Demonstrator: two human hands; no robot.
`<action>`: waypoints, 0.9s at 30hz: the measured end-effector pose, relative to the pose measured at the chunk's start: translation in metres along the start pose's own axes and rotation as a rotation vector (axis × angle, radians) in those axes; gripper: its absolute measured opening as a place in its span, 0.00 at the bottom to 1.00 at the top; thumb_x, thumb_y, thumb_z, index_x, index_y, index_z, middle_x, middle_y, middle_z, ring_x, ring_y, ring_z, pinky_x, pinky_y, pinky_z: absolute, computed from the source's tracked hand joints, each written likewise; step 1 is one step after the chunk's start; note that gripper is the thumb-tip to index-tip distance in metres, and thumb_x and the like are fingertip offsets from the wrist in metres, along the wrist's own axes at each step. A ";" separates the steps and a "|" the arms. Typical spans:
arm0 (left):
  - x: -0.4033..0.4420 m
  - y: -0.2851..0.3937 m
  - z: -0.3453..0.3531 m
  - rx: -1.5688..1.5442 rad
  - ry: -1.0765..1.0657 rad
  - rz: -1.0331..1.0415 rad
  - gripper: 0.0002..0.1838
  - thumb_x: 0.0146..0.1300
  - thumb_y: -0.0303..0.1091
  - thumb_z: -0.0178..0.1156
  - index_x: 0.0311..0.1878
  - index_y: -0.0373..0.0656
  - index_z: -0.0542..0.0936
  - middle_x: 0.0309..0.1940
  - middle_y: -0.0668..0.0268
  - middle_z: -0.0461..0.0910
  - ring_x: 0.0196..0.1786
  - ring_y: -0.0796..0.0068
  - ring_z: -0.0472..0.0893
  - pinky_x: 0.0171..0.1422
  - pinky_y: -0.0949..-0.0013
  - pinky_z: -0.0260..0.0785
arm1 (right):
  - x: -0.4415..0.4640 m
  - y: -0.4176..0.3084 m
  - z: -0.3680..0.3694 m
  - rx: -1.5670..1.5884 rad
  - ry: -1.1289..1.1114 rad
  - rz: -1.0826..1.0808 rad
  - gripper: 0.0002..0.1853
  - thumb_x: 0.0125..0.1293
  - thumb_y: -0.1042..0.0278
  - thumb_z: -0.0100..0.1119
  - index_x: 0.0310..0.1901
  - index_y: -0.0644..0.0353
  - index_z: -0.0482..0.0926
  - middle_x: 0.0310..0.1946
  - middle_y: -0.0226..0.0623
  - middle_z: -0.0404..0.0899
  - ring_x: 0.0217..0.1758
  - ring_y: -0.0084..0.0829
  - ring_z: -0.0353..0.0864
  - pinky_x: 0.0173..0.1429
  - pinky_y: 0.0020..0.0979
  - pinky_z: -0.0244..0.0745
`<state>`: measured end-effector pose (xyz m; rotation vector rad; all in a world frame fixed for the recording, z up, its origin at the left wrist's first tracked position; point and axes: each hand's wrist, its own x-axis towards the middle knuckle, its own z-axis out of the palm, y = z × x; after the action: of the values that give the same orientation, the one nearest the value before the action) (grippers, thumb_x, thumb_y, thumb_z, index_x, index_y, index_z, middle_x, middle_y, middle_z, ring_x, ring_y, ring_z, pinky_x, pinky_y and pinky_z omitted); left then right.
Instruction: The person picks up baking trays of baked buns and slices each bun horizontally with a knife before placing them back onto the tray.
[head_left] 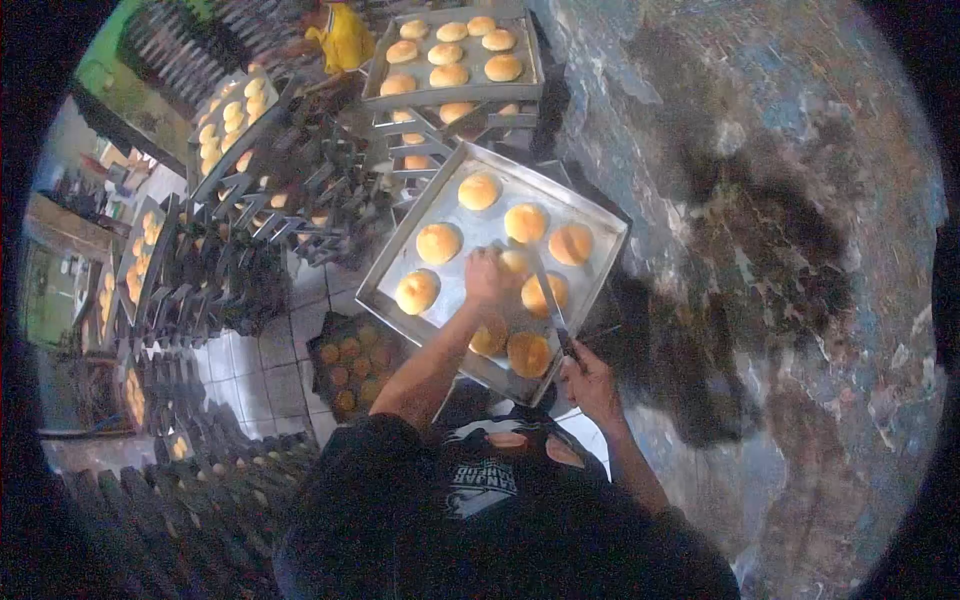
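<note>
A square metal tray of round golden buns is in front of me, its corners turned. My left hand is over the middle of the tray, its fingers closed on a bun. My right hand grips the handle of a knife at the tray's right side. The long blade points up across the tray, beside the held bun and over another bun. Whether the blade is cutting into the held bun, I cannot tell. Several more buns lie around both hands.
Behind stands another tray of buns, above stacked trays. Racks with bun trays fill the left side. A yellow object sits at the back. Below left, dark-coloured buns lie low down. A stained, peeling wall is on the right.
</note>
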<state>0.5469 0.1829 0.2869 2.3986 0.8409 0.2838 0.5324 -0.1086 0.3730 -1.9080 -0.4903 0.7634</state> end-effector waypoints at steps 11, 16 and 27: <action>-0.020 0.007 -0.057 -2.022 0.007 -0.434 0.35 0.61 0.65 0.66 0.59 0.47 0.78 0.50 0.65 0.86 0.45 0.64 0.87 0.53 0.57 0.82 | -0.004 -0.080 0.000 0.313 -0.156 -0.215 0.27 0.79 0.67 0.47 0.77 0.58 0.60 0.32 0.28 0.77 0.25 0.16 0.71 0.27 0.22 0.71; -0.020 0.010 -0.081 -2.256 0.105 -0.393 0.31 0.57 0.71 0.65 0.43 0.50 0.84 0.36 0.69 0.87 0.38 0.68 0.85 0.46 0.63 0.80 | -0.016 -0.122 0.017 -0.067 -0.110 -0.408 0.26 0.77 0.68 0.50 0.74 0.63 0.65 0.45 0.48 0.83 0.42 0.32 0.84 0.44 0.32 0.79; -0.016 0.018 -0.104 -2.379 0.087 -0.253 0.33 0.57 0.71 0.65 0.43 0.46 0.83 0.35 0.64 0.84 0.36 0.69 0.83 0.37 0.68 0.80 | -0.024 -0.129 0.029 -0.151 -0.108 -0.449 0.24 0.75 0.69 0.53 0.69 0.71 0.68 0.57 0.64 0.79 0.61 0.47 0.83 0.62 0.38 0.75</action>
<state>0.5046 0.2086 0.3815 0.0557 0.2349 0.6787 0.4939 -0.0488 0.4872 -1.8027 -1.0271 0.5447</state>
